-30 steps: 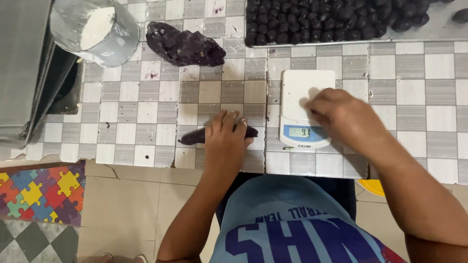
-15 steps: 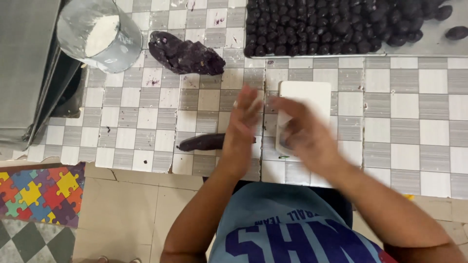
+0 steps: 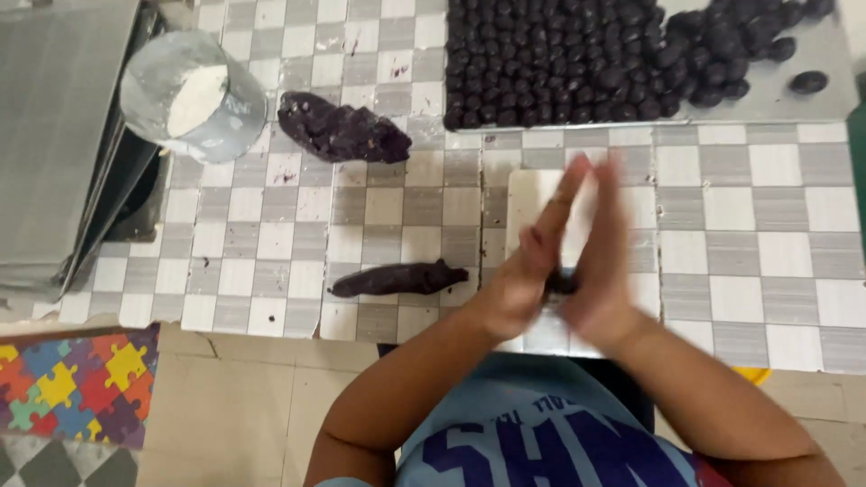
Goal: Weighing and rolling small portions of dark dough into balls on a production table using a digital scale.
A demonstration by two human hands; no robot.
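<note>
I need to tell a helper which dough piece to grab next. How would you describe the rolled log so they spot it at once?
On the checkered tabletop, look at the near edge, just beside the left hand. The dark purple log lies there alone: long and thin, unlike the lumpy purple dough mound farther back or the small balls on the tray.

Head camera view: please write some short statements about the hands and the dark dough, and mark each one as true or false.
1. The left hand and right hand are pressed palm to palm around a small dark piece. True.
2. The dough log lies right of the hands. False: it lies to their left.
3. The tray holds many dark balls. True.
4. The flour container stands on the scale. False: it stands far left on the checkered table.
</note>
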